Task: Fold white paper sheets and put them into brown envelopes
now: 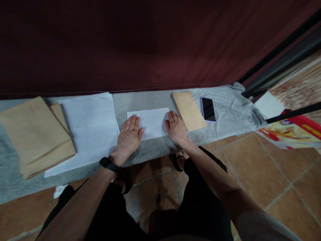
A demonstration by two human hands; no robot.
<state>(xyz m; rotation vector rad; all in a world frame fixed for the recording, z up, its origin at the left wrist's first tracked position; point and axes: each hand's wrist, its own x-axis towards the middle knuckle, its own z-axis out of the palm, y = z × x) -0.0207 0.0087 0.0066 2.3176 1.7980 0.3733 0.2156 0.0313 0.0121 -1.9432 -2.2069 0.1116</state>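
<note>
Palms down and fingers extended, a person's left hand (129,134) and right hand (177,127) press flat on either end of a white paper rectangle (154,124), gripping nothing. The paper lies between them on a cloth-covered surface (228,110), its long axis running from one hand to the other; neither is clearly nearer to its middle. The left thumb angles inward over the sheet, as does the right. Whether the paper is folded in layers cannot be told.

Just beyond the right hand, close against its outer edge, a slim tan envelope (189,110) lies aslant, smooth and oblong, and past it rests a dark-screened phone (208,109) in a pale purple case. A black band (109,164) circles the left wrist. On the left hand's side spread large white sheets (90,124), faintly creased, partly covered by bigger brown paper envelopes (37,134) stacked unevenly. The grey cloth looks soft and mottled, rumpled at the far right. Behind hangs a dark red backdrop (150,50); below are terracotta-coloured floor tiles (250,164).
</note>
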